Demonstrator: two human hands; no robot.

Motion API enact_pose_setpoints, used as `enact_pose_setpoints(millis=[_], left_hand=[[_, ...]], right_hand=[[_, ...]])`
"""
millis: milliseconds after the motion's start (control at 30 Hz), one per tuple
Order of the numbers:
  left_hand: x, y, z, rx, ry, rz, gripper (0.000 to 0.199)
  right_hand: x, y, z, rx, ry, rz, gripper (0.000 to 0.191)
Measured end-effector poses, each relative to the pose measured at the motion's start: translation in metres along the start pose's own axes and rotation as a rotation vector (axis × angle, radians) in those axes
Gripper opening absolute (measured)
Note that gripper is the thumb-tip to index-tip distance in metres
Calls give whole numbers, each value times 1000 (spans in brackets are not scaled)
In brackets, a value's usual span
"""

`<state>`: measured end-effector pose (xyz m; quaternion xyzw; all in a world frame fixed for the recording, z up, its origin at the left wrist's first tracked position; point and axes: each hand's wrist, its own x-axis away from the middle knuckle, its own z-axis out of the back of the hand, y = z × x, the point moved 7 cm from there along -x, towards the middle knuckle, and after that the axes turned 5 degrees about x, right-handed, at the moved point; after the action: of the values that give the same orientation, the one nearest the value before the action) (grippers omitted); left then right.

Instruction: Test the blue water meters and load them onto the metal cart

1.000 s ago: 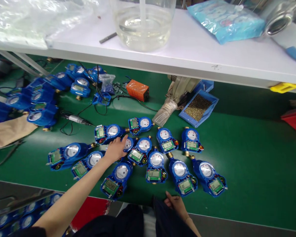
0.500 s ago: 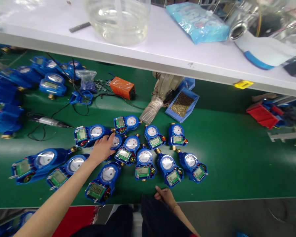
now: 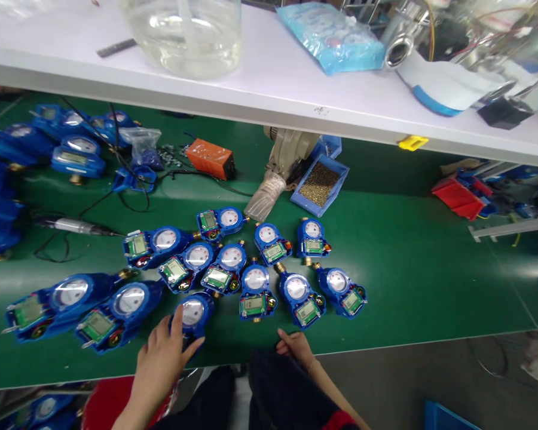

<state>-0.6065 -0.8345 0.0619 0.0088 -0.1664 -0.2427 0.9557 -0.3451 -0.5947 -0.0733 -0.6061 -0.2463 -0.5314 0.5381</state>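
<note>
Left hand (image 3: pixel 156 361): thumb and fingers parted over blue meter (image 3: pixel 195 312) on surface (image 3: pixel 407 269); grip unclear.
Right hand (image 3: pixel 297 347): loosely curled, front edge; contents unclear.
Progress: nearby meters (image 3: pixel 256 278) have boards (image 3: pixel 253 306) exposed.

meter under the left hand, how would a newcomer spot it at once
Find the green table, then its near edge. The blue meter there shows its round dial while the left hand covers its screen end; its neighbours' green screens are uncovered.
</note>
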Motion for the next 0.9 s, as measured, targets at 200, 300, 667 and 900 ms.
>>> enact_pose_setpoints(millis=[200, 300, 667, 900], left_hand=[[7, 15, 0, -77, 70, 129, 78], [0, 16, 3, -54, 59, 167, 78], [-11, 10, 4, 16, 50, 258, 83], [-10, 10, 4, -1, 70, 248, 80]], right_hand=[[4, -3, 0, -11, -8, -31, 46], [6, -5, -2, -3, -17, -30, 45], [11, -9, -6, -24, -16, -26, 45], [12, -6, -4, -48, -2, -26, 46]])
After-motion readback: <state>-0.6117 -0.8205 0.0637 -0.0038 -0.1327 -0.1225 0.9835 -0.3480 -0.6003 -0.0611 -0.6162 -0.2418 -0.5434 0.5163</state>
